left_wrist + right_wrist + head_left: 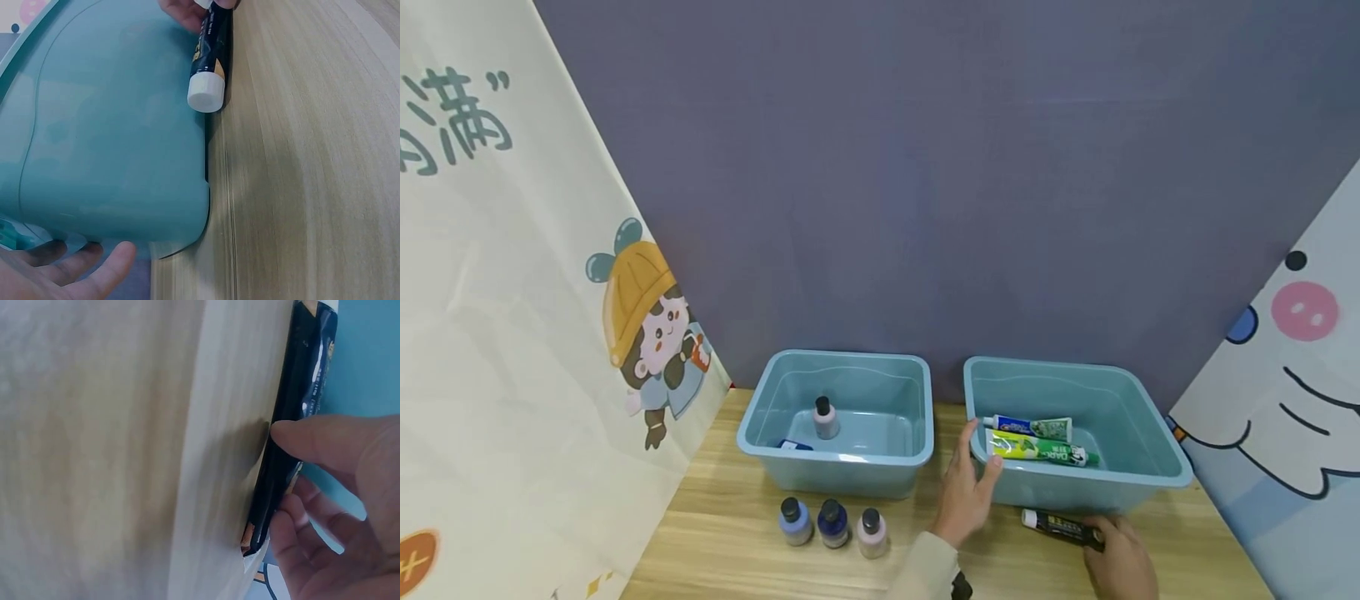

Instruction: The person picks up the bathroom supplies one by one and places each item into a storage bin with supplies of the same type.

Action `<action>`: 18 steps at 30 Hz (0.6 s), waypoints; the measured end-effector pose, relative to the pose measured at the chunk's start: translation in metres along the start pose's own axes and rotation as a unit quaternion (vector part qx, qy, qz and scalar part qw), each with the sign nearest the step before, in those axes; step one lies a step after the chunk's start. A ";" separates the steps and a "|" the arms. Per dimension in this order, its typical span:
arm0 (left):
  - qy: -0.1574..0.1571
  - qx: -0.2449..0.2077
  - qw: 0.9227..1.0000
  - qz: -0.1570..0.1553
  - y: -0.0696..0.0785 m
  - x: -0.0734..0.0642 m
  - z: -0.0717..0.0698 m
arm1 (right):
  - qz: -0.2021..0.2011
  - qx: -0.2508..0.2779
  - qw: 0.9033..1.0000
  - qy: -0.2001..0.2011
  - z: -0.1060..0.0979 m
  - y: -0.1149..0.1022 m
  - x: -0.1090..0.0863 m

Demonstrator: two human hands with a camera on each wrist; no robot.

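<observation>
"What is the right hand [1120,557] doing?"

"Pinching the black tube [1058,527] between thumb and fingers, toward the flat end. The tube is just outside the near wall of the toothpaste tub [1067,493], its white cap [1029,518] pointing left along that wall."

"And the left hand [964,500]?"

"At the tub's near left corner, fingers fairly straight and the thumb spread apart from them. They seem to rest against the tub, though the angle makes the contact hard to judge."

"What is inside the toothpaste tub?"

"Two tubes, lying side by side in its left half: a yellow-and-green one [1037,448] nearer the front, and a blue, white and green one [1030,427] behind it."

"Anything to the left of it?"

"A second blue tub [842,479], set well apart, with a pale bottle [825,419] upright inside. Further left of the toothpaste tub than the left hand, three black-capped bottles [832,527] stand in a row on the wooden table [715,508]."

"And behind it?"

"A grey-blue cloth [887,208]."
</observation>
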State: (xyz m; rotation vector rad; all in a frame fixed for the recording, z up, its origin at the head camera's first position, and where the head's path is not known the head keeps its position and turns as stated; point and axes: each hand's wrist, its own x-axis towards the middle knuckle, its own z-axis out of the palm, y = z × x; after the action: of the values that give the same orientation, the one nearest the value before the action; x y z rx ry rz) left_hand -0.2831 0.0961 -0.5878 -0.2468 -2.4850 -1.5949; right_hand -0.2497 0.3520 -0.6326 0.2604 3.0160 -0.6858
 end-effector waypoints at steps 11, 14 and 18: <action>0.002 0.006 1.000 0.003 -0.002 0.001 -0.003 | 0.007 0.003 1.000 0.001 0.000 -0.005 0.003; 0.000 0.007 1.000 0.001 -0.002 0.000 -0.002 | 0.007 0.006 1.000 -0.004 0.000 -0.004 0.002; -0.004 0.010 1.000 -0.003 0.000 0.000 -0.002 | 0.004 0.005 1.000 -0.008 0.000 -0.002 0.002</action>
State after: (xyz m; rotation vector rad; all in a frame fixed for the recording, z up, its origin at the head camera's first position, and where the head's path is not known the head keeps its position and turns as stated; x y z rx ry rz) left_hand -0.2829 0.0944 -0.5869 -0.2429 -2.5082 -1.5729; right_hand -0.2518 0.3509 -0.6318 0.2650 2.9967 -0.6996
